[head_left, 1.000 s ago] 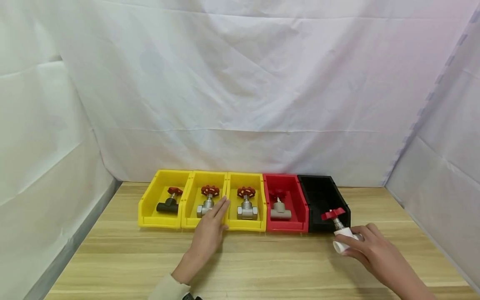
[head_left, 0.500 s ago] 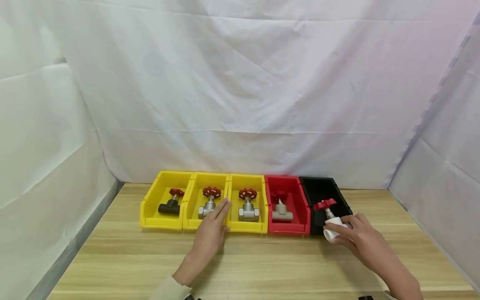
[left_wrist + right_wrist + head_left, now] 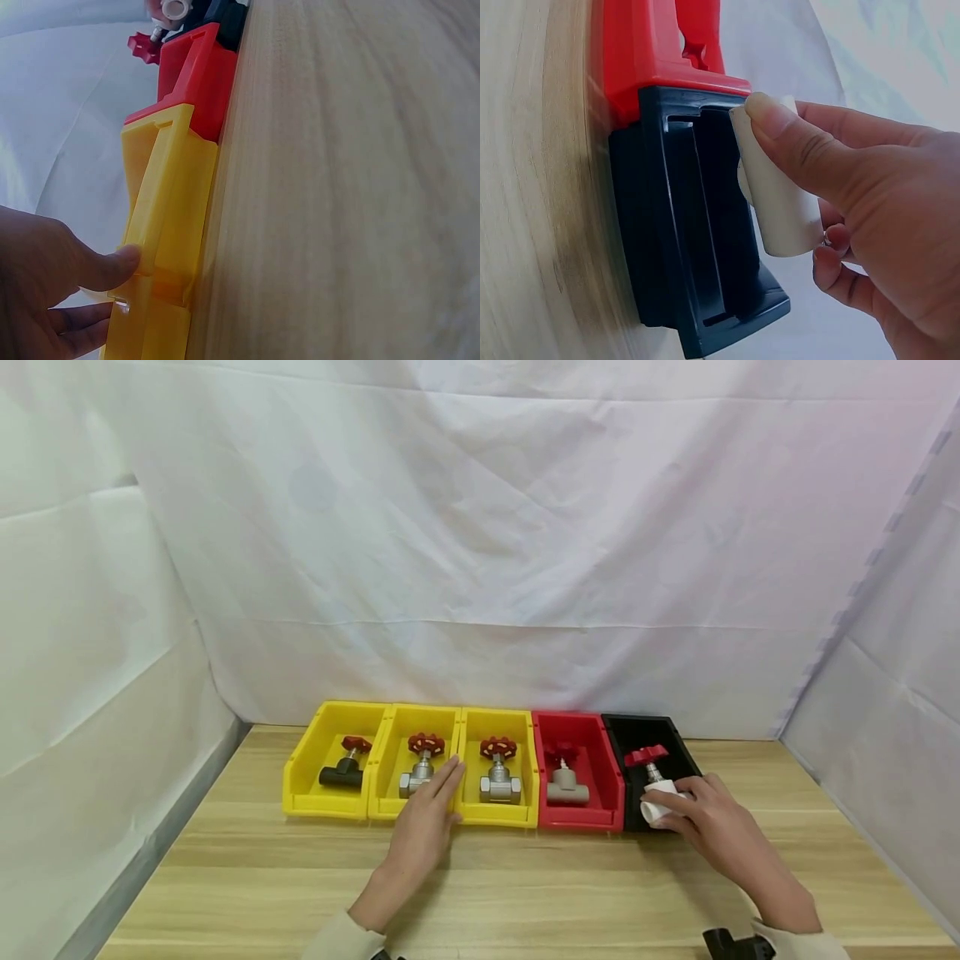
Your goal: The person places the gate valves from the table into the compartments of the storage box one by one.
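Note:
A white plastic valve (image 3: 660, 800) with a red handle is pinched between thumb and fingers of my right hand (image 3: 712, 827), over the front of the black bin (image 3: 632, 727). In the right wrist view its white pipe body (image 3: 780, 187) hangs beside that bin's opening. My left hand (image 3: 422, 825) rests with straight fingers across the divider between the middle yellow bin (image 3: 384, 807) and the right yellow bin (image 3: 495, 814). Its thumb (image 3: 120, 266) touches the front rims in the left wrist view. Both bins hold metal valves, one seen whole (image 3: 500, 785), the other partly behind my fingers (image 3: 415, 781).
The left yellow bin (image 3: 326, 806) holds a black valve (image 3: 342, 772) with a red handle. In the red bin (image 3: 581, 817) lies a grey-beige valve (image 3: 567, 789). The bins stand in a row on a wooden table (image 3: 525, 893), with white cloth (image 3: 480, 527) behind and at both sides.
My right hand has moved left and away from me, bringing the white valve from in front of the black bin to above its front part. My left hand keeps its place on the yellow bins.

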`<action>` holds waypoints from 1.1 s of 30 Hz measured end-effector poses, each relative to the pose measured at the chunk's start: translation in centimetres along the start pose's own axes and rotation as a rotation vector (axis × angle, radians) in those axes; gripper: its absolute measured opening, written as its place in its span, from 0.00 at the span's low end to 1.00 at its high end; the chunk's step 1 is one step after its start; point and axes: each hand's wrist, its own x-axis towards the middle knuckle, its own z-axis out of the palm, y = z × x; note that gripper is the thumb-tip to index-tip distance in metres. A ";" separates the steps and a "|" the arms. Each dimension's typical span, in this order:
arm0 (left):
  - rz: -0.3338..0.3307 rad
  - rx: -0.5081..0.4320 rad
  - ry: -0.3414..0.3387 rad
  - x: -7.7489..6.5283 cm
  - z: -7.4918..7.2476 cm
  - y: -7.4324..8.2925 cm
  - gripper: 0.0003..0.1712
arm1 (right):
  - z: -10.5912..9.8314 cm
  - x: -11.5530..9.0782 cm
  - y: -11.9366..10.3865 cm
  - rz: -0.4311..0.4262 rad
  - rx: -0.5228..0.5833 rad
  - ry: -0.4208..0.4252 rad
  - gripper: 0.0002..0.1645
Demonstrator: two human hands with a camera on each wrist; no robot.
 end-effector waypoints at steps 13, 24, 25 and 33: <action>-0.015 0.011 -0.031 0.1 0.1 0.0 0.45 | 1.6 0.5 0.9 0.040 0.012 0.001 0.22; -0.009 0.007 -0.021 0.1 0.0 0.0 0.45 | 2.5 1.0 1.3 0.052 0.012 0.023 0.23; -0.006 0.005 -0.017 0.0 0.0 0.0 0.46 | 2.6 1.0 1.4 0.051 0.010 0.026 0.24; 0.008 -0.001 -0.002 0.0 -0.1 0.0 0.45 | 3.0 1.2 1.8 0.055 -0.006 0.032 0.22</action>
